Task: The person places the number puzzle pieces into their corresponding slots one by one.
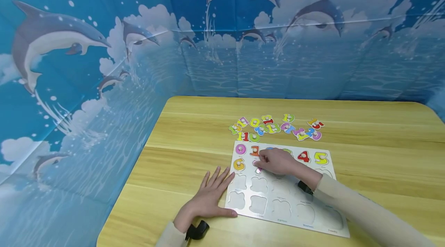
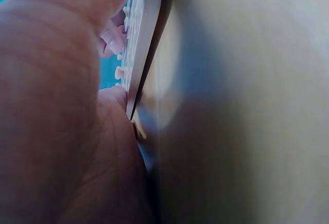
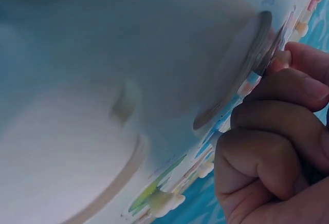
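A white number puzzle board (image 1: 321,228) lies on the table, with rows of shaped recesses. My right hand (image 1: 278,161) pinches the small knob of a pink-purple number piece (image 1: 258,170), seemingly a seven, over the second row. In the right wrist view the thumb and forefinger grip that knob (image 3: 281,59), and the piece sits tilted at its recess. My left hand (image 1: 210,197) rests with fingers spread at the board's left edge, thumb touching the lower corner. The orange six (image 1: 239,164) sits left of the pinched piece; the right hand partly covers the top-row pieces.
Several loose knobbed number pieces (image 1: 267,128) are scattered beyond the board, some overlapping. The top row holds a purple zero (image 1: 240,149), red one (image 1: 255,151), red four (image 1: 304,156) and yellow five (image 1: 321,158). A dolphin-print curtain (image 1: 222,65) hangs behind the wooden table (image 1: 167,185).
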{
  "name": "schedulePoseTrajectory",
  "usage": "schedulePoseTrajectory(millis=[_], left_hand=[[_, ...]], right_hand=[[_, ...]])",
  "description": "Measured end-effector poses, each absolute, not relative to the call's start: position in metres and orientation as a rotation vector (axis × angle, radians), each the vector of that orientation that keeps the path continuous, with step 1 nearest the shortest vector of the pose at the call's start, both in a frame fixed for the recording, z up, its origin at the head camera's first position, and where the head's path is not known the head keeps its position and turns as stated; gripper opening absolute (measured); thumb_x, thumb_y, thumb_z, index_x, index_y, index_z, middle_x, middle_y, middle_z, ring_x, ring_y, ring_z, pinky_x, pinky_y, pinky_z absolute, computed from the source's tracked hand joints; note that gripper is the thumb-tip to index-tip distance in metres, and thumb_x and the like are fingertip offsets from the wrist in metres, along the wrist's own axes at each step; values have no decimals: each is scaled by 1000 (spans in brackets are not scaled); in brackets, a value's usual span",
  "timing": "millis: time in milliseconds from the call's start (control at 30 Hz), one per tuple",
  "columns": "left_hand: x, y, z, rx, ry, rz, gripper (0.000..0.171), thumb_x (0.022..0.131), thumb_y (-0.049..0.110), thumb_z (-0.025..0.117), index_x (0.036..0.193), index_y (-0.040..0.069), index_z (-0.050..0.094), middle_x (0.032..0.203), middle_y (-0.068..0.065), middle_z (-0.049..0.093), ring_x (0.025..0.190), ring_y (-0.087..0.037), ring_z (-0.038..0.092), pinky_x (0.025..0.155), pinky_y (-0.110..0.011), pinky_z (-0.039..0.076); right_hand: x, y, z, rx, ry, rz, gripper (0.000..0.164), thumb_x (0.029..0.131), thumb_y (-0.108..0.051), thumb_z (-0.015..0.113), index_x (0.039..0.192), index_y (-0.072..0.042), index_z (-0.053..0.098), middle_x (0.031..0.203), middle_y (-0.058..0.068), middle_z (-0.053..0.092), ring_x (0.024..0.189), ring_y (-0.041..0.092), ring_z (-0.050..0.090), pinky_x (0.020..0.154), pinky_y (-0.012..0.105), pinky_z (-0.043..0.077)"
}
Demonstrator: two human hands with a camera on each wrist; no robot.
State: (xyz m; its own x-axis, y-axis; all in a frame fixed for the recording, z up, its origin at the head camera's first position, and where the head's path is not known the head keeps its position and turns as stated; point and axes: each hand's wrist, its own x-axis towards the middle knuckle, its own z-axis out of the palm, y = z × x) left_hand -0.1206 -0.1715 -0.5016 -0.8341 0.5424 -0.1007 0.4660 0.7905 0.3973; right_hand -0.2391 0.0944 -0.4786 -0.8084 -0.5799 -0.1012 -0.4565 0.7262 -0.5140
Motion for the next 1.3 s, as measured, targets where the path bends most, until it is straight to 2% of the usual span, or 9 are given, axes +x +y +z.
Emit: schedulePoseTrajectory(millis=[367,1033,1300], left_hand=[[-120,-171,-504,835,2788,546,106,77,70,59,154,16,12,159,-5,3,143,-32,-3,110,-57,-1],[-119,-170,-505,809,2776,558,106,76,71,59,154,17,11,159,-3,2,143,-29,-5,110,-55,-2],[-119,-170,-502,798,2763,558,105,77,70,60,154,17,11,159,-3,2,143,-29,-5,110,-55,-2]], right_hand=[[-242,95,-477,-786,2624,-684,38,90,-42,62,65,-18,47,59,-5,43,54,12,39,51,27,27],[-244,95,-478,-745,2626,-628,38,88,-46,63,65,-20,48,60,-5,44,55,12,40,52,27,28],[-242,95,-472,-688,2606,-665,38,87,-46,65,66,-18,50,60,-4,45,56,13,42,52,28,28]])
